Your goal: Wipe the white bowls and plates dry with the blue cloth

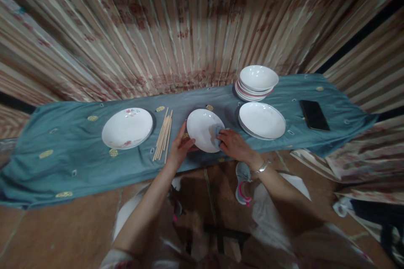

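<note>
A white plate [200, 128] is tilted slightly over the middle of the cloth-covered table. My left hand [181, 147] grips its lower left rim, thumb on top and fingers along the side and underneath. In my right hand [232, 142] is a greyish cloth [216, 133], pressed on the right part of the plate's face; the fingers are closed around it. Just left of my left hand lies a loose bundle of wooden chopsticks [163, 136]. To the right of my right hand sits a short stack of white plates [262, 119].
Farther left is a large white plate with flower prints [128, 128]. Stacked bowls [259, 78] stand at the back right, and a black phone [314, 114] lies near the right end. A blue-green tablecloth [85, 155] covers the narrow table; a pleated curtain [189, 29] hangs behind it.
</note>
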`<state>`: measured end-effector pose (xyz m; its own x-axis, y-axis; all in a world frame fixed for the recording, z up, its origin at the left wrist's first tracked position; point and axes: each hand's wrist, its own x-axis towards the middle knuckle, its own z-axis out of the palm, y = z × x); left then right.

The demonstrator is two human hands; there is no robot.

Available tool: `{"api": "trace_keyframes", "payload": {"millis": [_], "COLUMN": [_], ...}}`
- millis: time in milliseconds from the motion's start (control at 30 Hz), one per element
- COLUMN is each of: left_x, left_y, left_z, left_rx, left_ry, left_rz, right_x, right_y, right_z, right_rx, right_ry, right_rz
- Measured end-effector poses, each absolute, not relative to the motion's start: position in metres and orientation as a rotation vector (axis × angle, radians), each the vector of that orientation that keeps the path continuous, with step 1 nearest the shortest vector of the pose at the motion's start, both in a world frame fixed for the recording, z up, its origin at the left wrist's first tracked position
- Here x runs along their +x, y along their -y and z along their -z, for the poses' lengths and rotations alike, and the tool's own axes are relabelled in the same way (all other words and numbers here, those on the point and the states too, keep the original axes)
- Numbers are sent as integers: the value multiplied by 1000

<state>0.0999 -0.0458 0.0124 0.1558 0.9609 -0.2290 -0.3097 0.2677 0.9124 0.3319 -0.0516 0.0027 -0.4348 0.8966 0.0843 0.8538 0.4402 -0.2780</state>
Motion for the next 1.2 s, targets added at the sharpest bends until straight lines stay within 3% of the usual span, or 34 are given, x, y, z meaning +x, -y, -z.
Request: {"api": "trace_keyframes", "payload": {"millis": [633,1200], "left_x": [101,100], "left_y": [48,49], "left_z": [-14,-9], "left_rx": [808,900], "left_ry": [-1040,-1042], "left_rz": [-1069,-1083], "right_x": [302,266], "right_y": [59,29], "right_z": [-23,0], "right_rx": [-1064,-984], "right_ry": [2123,2001], "right_rz": [-978,-781]}}
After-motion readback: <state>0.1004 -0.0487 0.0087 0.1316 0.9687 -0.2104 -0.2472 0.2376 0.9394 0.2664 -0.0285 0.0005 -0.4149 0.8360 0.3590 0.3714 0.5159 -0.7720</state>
